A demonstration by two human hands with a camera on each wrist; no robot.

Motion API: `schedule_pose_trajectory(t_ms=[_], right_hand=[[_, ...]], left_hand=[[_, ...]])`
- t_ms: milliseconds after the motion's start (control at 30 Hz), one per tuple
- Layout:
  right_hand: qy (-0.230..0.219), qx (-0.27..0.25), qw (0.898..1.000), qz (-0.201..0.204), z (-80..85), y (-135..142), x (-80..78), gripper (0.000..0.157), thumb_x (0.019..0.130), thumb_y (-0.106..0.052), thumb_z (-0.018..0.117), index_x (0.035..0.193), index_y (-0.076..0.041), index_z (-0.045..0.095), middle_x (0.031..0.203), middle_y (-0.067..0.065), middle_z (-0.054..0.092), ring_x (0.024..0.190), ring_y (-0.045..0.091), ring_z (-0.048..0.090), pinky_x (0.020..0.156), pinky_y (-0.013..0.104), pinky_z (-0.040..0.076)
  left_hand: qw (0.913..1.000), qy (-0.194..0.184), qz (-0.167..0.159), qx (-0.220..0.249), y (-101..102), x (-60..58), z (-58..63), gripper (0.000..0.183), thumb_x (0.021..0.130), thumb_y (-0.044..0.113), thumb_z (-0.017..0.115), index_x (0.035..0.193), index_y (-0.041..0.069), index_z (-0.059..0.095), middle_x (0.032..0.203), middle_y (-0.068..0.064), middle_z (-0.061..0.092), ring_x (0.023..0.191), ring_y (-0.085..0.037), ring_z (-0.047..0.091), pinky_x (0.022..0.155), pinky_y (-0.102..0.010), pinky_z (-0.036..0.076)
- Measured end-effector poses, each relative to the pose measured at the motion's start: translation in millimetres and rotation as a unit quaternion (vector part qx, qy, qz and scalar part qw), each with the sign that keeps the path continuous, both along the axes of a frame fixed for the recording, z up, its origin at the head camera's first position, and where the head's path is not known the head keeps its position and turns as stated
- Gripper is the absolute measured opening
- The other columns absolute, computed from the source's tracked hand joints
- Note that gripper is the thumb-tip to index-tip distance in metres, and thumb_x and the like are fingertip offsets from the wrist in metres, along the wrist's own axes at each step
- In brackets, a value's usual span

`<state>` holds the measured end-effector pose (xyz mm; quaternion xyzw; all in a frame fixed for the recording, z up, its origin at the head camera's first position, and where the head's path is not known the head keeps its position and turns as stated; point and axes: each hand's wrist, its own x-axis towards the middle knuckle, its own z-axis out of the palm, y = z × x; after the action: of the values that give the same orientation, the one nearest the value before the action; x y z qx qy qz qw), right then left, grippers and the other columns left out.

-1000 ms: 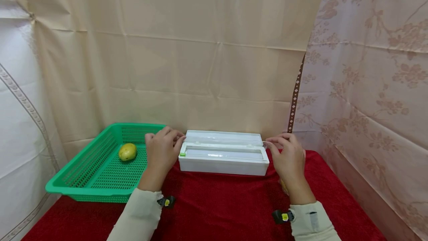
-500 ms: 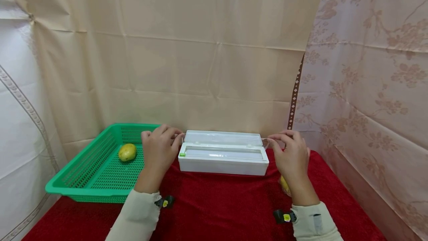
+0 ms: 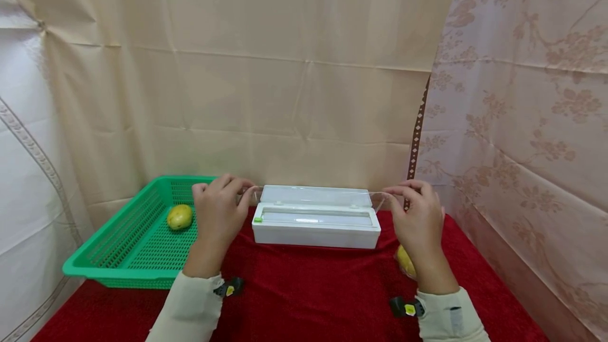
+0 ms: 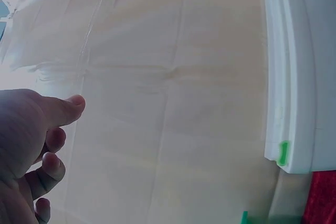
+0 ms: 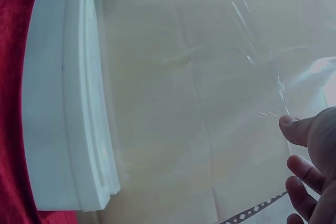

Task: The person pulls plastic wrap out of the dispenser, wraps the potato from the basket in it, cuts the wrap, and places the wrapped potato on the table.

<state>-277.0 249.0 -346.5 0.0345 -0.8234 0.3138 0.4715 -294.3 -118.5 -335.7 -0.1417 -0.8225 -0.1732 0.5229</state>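
A white cling film dispenser (image 3: 315, 237) with a green tab at its left end stands at the middle of the table, its lid raised. Between my hands, above the dispenser, stretches a sheet of clear cling film (image 5: 280, 85), seen mostly by its glints. My left hand (image 3: 218, 218) pinches the sheet's left corner between thumb and fingers, and my right hand (image 3: 420, 220) pinches the right corner. In the left wrist view the film (image 4: 93, 22) runs from the thumb toward the dispenser. Partly hidden behind my right wrist lies a yellow fruit (image 3: 404, 262), seemingly in clear film.
At the left, a green plastic basket (image 3: 114, 273) holds a yellow mango (image 3: 180, 217). Red cloth (image 3: 313, 294) covers the table. A beige curtain (image 3: 285, 94) hangs close behind the dispenser, with a patterned one (image 3: 532, 120) at the right.
Both hands have moved apart and slightly up, away from the dispenser's ends, with the cling film drawn out between them. More of the yellow fruit by the right wrist shows.
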Motion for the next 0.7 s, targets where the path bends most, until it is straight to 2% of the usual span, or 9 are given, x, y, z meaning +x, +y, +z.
schedule_pose_trajectory(t_ms=[333, 700], right_hand=[[0.042, 0.007, 0.999, 0.006, 9.4, 1, 7.5, 0.007, 0.085, -0.013, 0.086, 0.092, -0.011, 0.083, 0.111, 0.013, 0.066, 0.101, 0.036, 0.056, 0.083, 0.053, 0.031], [0.052, -0.003, 0.999, 0.014, 18.5, 2, 17.0, 0.008, 0.085, -0.013, 0.085, 0.093, -0.011, 0.083, 0.113, 0.013, 0.065, 0.102, 0.034, 0.053, 0.085, 0.053, 0.031]], left_hand=[[0.9998, 0.017, -0.011, 0.005, 0, 9.3, 8.8, 0.013, 0.09, 0.026, 0.081, 0.087, 0.013, 0.08, 0.079, -0.004, 0.066, 0.07, -0.022, 0.06, 0.075, -0.049, 0.031], [0.9991, 0.033, -0.024, 0.006, -1, 19.0, 16.5, 0.012, 0.091, 0.023, 0.08, 0.089, 0.011, 0.08, 0.08, -0.005, 0.066, 0.072, -0.022, 0.061, 0.077, -0.05, 0.032]])
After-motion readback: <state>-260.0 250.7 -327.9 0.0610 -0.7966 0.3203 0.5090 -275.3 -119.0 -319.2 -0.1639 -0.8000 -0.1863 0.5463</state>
